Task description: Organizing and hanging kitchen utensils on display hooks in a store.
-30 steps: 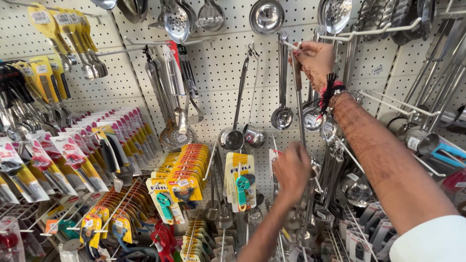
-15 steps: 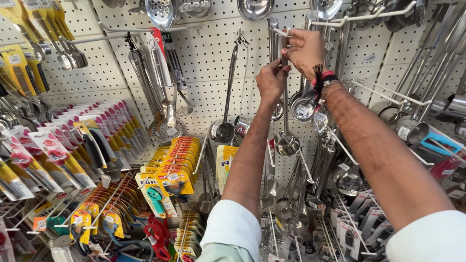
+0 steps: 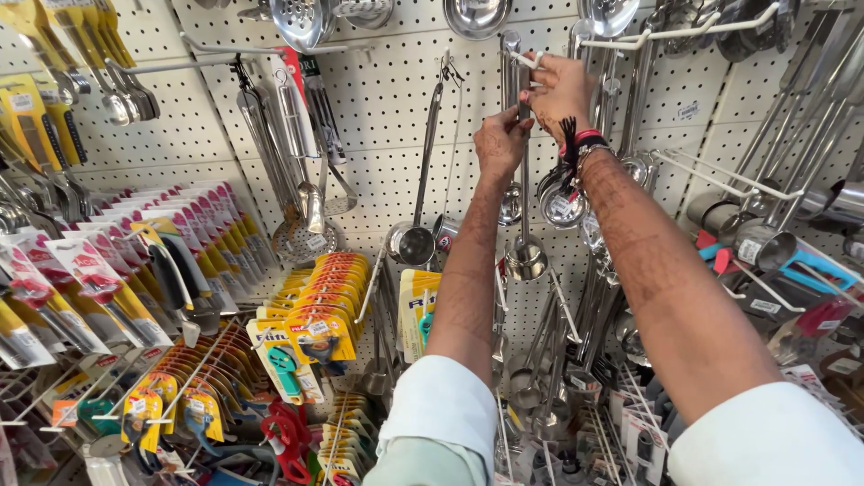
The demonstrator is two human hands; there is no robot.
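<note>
Both hands remain raised at the hook [image 3: 520, 59]: left hand [image 3: 500, 144] and right hand [image 3: 560, 90] fingers closed on the ladle [image 3: 525, 256] handle. Risk: a loosened hold would likely drop it.

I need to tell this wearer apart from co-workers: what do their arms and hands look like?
Both forearms are bare, with pale rolled-up sleeves at the elbows. The right hand has red and black thread bands and a beaded bracelet at its wrist; the left hand wears nothing visible.

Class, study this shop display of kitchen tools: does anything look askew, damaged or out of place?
Nothing stands out. Ladles and packaged tools hang in order on the pegboard. Both hands, left hand and right hand, grip a steel ladle at its hook.
</note>
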